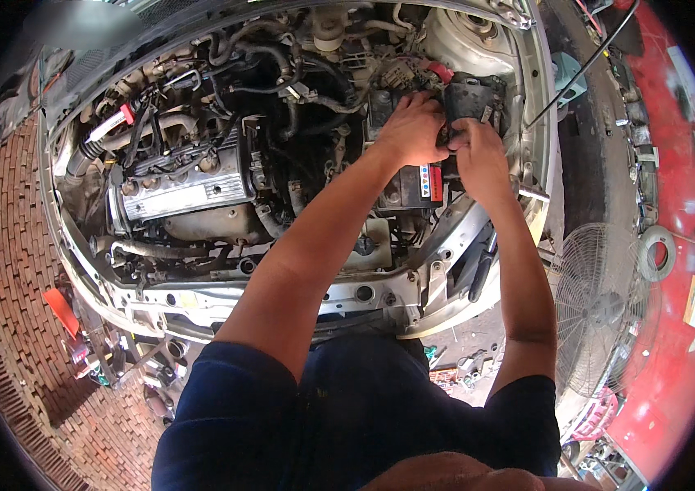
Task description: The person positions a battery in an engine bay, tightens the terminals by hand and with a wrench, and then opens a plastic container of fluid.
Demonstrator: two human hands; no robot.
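Both my hands are at the car battery [421, 186] on the right side of the engine bay. My left hand [413, 127] is bent over its top, fingers curled around something among the dark parts there that I cannot make out. My right hand [474, 143] is just beside it, thumb and fingers closed at a small dark part hidden by them. A red cover piece [440, 70] and a bundle of connectors [405, 75] lie just beyond my fingers. The black box [469, 96] sits behind my right hand.
The engine [174, 193] fills the left of the bay, behind the front crossmember [298, 296]. A hood prop rod [578, 67] rises at right. A large fan [601, 307] stands beside a red panel [667, 123]. Tools [469, 364] lie on the ground; brick paving [16, 237] is at left.
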